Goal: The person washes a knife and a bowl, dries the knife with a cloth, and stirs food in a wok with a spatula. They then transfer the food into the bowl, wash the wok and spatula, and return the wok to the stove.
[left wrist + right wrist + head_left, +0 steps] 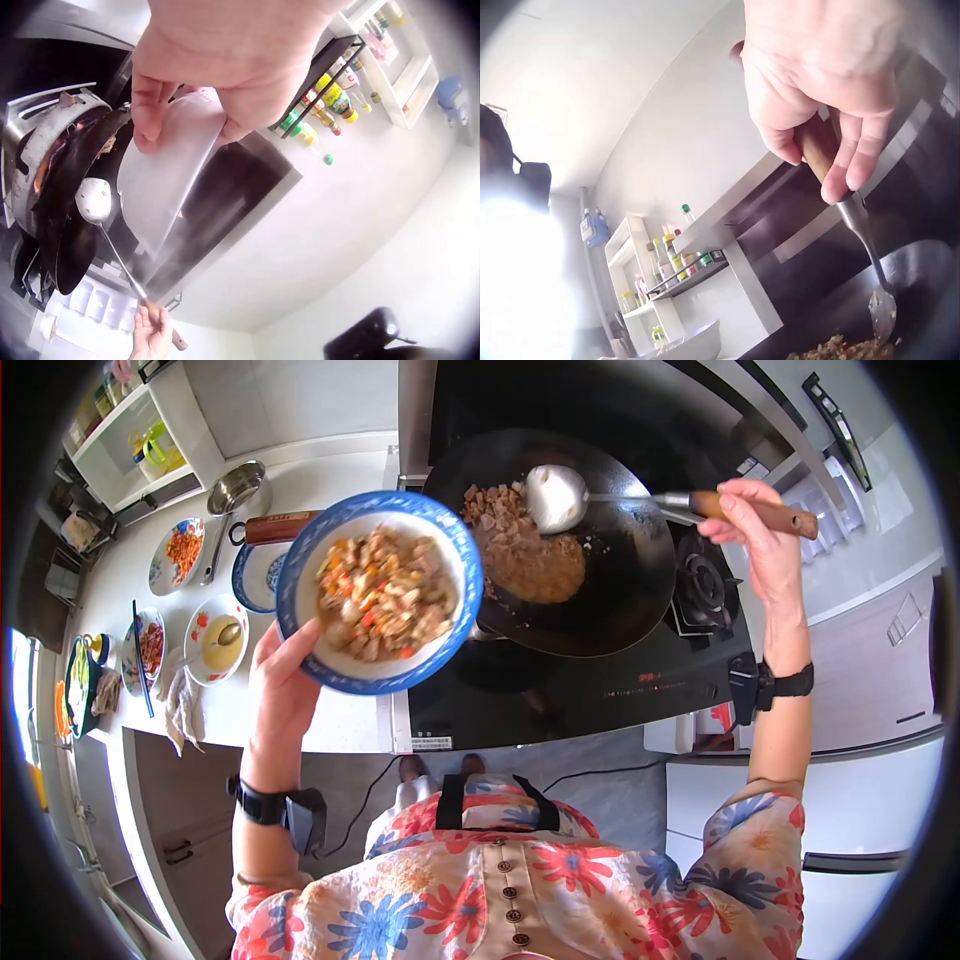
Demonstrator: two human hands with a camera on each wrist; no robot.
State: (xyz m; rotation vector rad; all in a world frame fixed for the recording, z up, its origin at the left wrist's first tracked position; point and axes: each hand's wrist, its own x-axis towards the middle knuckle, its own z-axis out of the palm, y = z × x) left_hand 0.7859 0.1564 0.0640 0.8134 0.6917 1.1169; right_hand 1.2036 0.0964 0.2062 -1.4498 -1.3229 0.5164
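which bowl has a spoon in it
The white bowl with red patterns, holding pale yellow liquid; a metal spoon dips into it, and no other bowl shows one.

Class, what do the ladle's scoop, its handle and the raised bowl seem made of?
Scoop: metal, probably polished stainless steel; it gleams silvery.
Handle: probably wood, smoothly finished; it looks warm brown.
Bowl: likely glazed ceramic; its blue-and-white patterned surface looks glossy.

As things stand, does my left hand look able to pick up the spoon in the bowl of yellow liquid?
Probably not: the left hand is gripping the blue-rimmed bowl. The spoon looks close by, so that hand could likely get it once emptied.
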